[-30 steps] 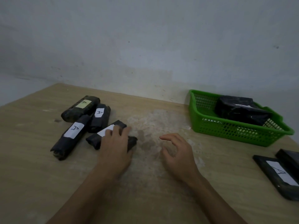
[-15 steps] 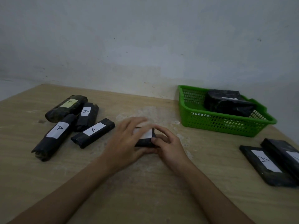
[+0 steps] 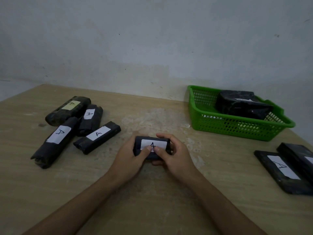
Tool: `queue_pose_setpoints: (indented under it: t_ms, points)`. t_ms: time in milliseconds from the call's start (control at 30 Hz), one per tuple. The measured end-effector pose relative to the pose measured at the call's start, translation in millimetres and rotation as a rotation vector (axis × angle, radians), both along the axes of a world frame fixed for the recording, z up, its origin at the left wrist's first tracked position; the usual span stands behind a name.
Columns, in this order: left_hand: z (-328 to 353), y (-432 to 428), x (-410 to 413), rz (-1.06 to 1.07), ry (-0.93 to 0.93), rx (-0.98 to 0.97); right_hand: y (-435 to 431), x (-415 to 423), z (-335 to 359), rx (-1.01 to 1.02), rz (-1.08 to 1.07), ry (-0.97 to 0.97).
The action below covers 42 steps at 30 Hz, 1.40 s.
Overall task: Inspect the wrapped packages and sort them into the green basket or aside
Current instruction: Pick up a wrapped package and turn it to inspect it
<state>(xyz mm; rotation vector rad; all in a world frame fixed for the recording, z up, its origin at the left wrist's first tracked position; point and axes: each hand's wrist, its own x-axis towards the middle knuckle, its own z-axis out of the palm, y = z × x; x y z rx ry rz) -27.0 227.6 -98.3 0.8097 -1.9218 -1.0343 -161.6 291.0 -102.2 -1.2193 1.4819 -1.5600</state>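
Held small package (image 3: 152,141) sits between four packages (image 3: 97,134) left, green basket (image 3: 237,131) right

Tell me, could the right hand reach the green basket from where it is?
Probably yes. The right hand has only bare table between it and the green basket, though it grips the small package with the left hand.

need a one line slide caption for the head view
Left hand and right hand hold a black package labelled A, green basket to the right
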Motion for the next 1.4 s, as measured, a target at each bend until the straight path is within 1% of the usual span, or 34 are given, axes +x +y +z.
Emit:
queue_pose_setpoints:
  t_ms: [200, 300, 367, 533, 600, 667, 767, 867, 933, 967, 1033, 1100, 1200, 1400]
  points:
    - [0.0, 0.8, -1.3, 0.008, 0.003, -0.031, 3.0, -2.4, 5.5, -0.002, -0.026, 0.019]
    - [-1.1, -1.8, -0.3, -0.007, -0.001, -0.041, 3.4, -2.7, 6.7, 0.031, -0.041, -0.053]
    - [-1.8, -3.4, 1.5, -0.012, 0.013, -0.048, 3.1, -1.2, 7.0, 0.049, -0.057, -0.059]
    - [-2.1, -3.8, 4.2, -0.022, 0.049, -0.064, 0.3, 1.6, 3.4, 0.052, -0.025, -0.181]
    - [-2.7, -3.5, 4.7, -0.020, 0.047, -0.068, 1.2, 0.1, 5.0, 0.043, -0.025, -0.141]
    - [-1.9, -2.0, 4.5, -0.047, 0.055, -0.049, 3.5, -3.2, 7.9, 0.022, -0.024, -0.054]
    - [-0.8, 1.7, 1.2, -0.083, 0.127, 0.079, 6.7, -6.7, 11.7, -0.040, -0.007, 0.053]
    - [0.0, 0.9, -3.2, -0.059, 0.184, 0.315, 9.1, -6.5, 12.4, -0.100, 0.050, 0.141]
    - [0.2, -1.8, -3.4, -0.058, 0.196, 0.427, 9.9, -5.4, 13.2, -0.104, 0.079, 0.147]
    - [1.0, -2.4, -2.5, -0.056, 0.189, 0.430, 9.4, -4.8, 13.2, -0.085, 0.076, 0.141]
    - [3.2, -1.8, -0.1, -0.026, 0.123, 0.331, 7.5, -4.4, 11.7, -0.009, 0.030, 0.148]
    - [3.6, -1.5, 1.4, 0.000, 0.107, 0.252, 5.9, -4.2, 9.7, 0.047, 0.003, 0.164]
    - [4.5, 0.1, 2.8, -0.006, 0.116, 0.199, 4.7, -1.4, 7.7, 0.035, -0.007, 0.128]
    - [8.0, 0.5, 5.0, -0.027, 0.084, 0.123, 6.4, 0.5, 8.9, 0.022, -0.018, 0.120]
